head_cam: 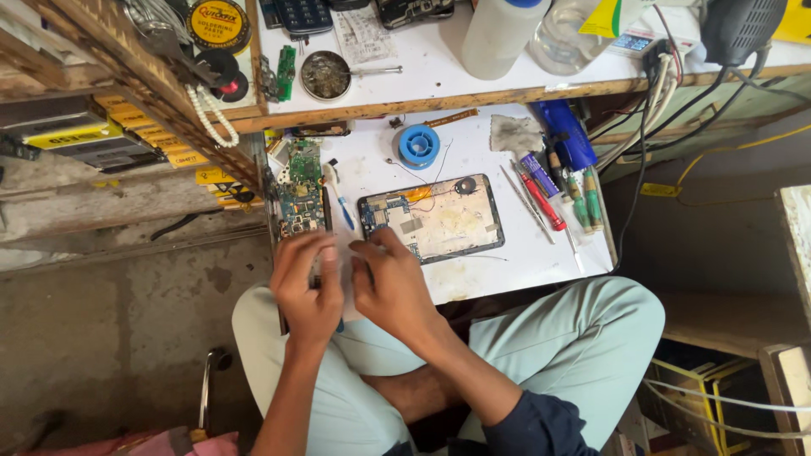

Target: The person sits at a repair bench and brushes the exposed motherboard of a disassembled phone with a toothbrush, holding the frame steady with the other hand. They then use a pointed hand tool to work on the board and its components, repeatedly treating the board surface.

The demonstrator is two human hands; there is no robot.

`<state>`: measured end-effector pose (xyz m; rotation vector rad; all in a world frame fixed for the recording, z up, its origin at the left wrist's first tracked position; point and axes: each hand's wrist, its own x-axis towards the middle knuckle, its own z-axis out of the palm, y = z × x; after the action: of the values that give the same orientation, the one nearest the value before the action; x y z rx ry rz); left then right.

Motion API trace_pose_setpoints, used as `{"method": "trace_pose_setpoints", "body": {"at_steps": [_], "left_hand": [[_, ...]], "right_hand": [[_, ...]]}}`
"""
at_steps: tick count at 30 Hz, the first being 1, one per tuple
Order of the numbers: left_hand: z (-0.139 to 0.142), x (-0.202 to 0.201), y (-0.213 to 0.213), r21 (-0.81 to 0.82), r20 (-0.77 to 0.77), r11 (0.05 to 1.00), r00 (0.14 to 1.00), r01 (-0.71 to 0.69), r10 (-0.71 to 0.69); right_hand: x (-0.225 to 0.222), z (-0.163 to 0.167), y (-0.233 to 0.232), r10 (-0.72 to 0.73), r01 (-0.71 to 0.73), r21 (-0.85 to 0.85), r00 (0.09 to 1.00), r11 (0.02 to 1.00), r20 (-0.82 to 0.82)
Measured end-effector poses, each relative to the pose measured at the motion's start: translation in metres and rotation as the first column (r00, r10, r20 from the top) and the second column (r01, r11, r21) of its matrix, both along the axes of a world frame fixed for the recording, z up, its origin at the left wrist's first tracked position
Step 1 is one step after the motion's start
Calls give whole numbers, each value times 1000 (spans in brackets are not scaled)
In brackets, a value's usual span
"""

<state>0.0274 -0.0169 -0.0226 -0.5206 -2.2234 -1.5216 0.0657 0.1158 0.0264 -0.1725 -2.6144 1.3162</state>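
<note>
Two hands work at the near corner of the opened tablet point(431, 218) on the white table point(507, 262). The left hand point(306, 283) and right hand point(390, 283) pinch something small; I cannot tell what. The back is off, the insides still bare.

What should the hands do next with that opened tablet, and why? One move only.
Probably steady the opened tablet with the right hand, whose fingers already touch its near-left corner; the left hand is beside it, near the green circuit board.

tablet point(432, 218) mid-table | circuit board point(300, 192) left | screwdrivers point(564, 196) right | spool point(418, 145) behind, seemingly solder wire
</note>
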Motion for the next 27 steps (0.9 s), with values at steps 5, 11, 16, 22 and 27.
{"method": "trace_pose_setpoints", "body": {"at_steps": [5, 11, 16, 22, 27], "left_hand": [[-7, 23, -11, 278, 307, 916, 930, -290, 201], [32, 42, -12, 324, 290, 923, 950, -210, 114], [103, 76, 23, 376, -33, 920, 994, 110, -105], [184, 104, 82, 273, -86, 779, 821, 565, -565], [194, 91, 86, 296, -109, 732, 784, 613, -612]], "right_hand": [[-10, 3, -10, 67, -72, 79, 996, 994, 66], [-6, -2, -3, 112, -110, 51, 993, 993, -44], [6, -4, 18, 302, -285, 110, 930, 952, -211], [25, 8, 53, 273, -245, 168, 948, 955, -165], [40, 4, 89, 266, -245, 156, 954, 957, -135]]}}
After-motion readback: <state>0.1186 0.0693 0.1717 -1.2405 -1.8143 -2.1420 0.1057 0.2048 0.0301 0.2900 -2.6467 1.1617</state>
